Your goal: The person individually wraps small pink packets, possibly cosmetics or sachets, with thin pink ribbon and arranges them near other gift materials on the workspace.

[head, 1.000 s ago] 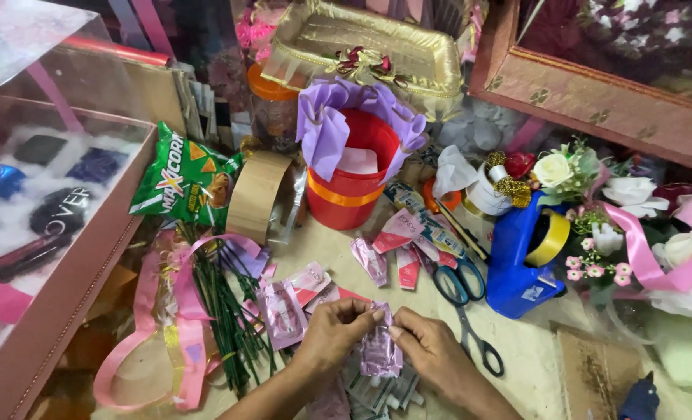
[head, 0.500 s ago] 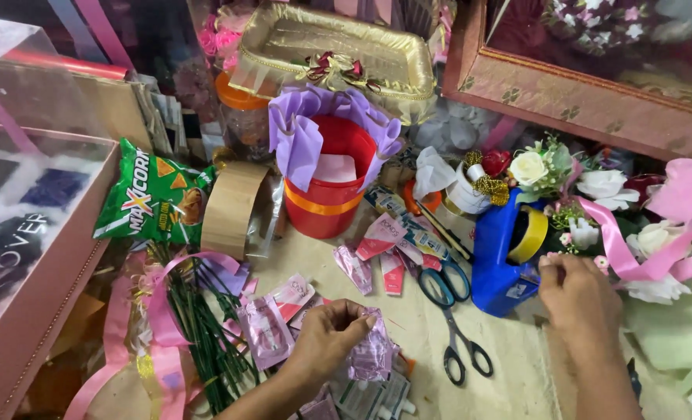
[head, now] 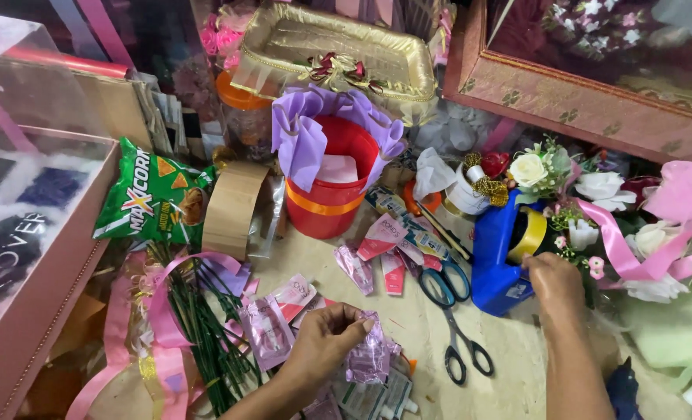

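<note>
Pinching a small crinkly purple foil sachet [head: 371, 356] low over the beige table [head: 416, 327], the left hand [head: 324, 342] now works alone, because the right hand [head: 554, 281] has left it and rests, fingers curled, on the blue plastic tape dispenser [head: 501, 257] beside the blue-handled scissors [head: 451, 311].

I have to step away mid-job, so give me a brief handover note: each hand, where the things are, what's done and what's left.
Left hand: pinching a crumpled purple wrapped piece above the table.
Right hand: on the blue tape dispenser, at its yellow tape roll; no tape strip visible.
Scissors lie between the hands. Pink sachets lie loose left of them; red bucket stands behind.
Done: piece gathered in hand.
Left: probably taping it; the sachets lie untouched.
</note>
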